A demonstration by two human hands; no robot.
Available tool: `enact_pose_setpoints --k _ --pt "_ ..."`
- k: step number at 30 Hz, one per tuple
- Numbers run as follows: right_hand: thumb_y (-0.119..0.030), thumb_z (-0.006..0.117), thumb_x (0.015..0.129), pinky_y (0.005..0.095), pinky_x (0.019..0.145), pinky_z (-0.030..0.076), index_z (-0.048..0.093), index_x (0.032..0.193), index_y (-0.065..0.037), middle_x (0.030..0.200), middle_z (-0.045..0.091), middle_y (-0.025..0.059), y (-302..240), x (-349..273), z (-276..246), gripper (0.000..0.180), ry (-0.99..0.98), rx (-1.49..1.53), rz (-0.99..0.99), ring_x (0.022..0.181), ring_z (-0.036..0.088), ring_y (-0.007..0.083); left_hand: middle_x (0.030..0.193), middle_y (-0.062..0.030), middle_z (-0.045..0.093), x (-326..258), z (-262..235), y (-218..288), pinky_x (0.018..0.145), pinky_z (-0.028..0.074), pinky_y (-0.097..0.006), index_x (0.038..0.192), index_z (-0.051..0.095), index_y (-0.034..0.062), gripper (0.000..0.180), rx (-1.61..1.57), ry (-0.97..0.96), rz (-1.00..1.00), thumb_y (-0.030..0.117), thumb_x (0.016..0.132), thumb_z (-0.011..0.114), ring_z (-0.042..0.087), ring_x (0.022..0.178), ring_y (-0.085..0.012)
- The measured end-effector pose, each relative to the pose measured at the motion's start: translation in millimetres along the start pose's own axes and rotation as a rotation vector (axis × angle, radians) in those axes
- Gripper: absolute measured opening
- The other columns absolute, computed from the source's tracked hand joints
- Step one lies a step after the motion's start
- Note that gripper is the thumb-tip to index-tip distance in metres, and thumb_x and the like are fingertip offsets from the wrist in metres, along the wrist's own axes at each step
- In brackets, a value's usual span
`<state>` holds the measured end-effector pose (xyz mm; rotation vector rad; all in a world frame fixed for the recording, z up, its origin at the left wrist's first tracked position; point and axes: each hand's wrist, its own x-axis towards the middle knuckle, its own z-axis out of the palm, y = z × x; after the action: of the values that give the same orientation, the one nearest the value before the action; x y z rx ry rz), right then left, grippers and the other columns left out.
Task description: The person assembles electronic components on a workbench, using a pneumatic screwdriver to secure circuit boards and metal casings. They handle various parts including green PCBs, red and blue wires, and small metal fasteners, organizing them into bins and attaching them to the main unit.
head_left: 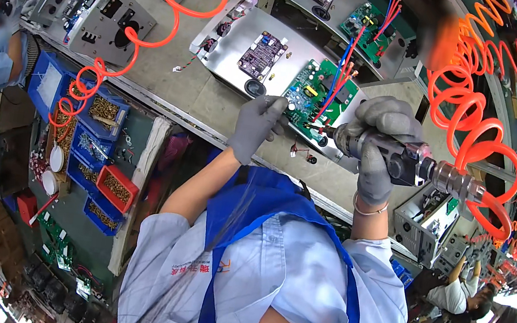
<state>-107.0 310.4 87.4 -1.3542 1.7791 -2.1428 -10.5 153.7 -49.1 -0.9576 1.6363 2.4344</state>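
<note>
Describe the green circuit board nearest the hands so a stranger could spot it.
On the workbench, find the nearest silver metal panel. The green circuit board sits toward its right, beside a dark board. Unlike the green board farther back, it has the power tool in the right hand at its near edge.

Room left of silver chassis (293, 63), coiled hose (466, 149) rightward
</note>
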Motion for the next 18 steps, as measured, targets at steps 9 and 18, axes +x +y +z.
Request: enact_pose_setpoints --k 9,18 --pt "-0.001 0.059 0.069 0.0306 0.067 0.052 0.052 0.097 -0.004 0.093 0.057 0.0146 0 1 13 0.029 0.035 -0.229 0.181 0.075 0.058 0.0183 0.073 -0.0068 0.065 3 0 -1 0.043 0.042 -0.02 0.107 0.062 -0.0008 0.036 -0.011 -0.014 -0.001 0.031 0.09 0.062 0.059 0.053 -0.0091" --pt "0.0 0.058 0.07 0.0329 0.076 0.051 0.052 0.104 -0.003 0.095 0.057 0.0123 14 2 14 0.035 -0.009 -0.216 0.209 0.081 0.058 0.018 0.072 -0.0065 0.064 0 4 -1 0.042 0.042 -0.021 0.105 0.062 -0.0016 0.034 -0.025 0.016 0.006 0.029 0.091 0.061 0.058 0.053 -0.0092"
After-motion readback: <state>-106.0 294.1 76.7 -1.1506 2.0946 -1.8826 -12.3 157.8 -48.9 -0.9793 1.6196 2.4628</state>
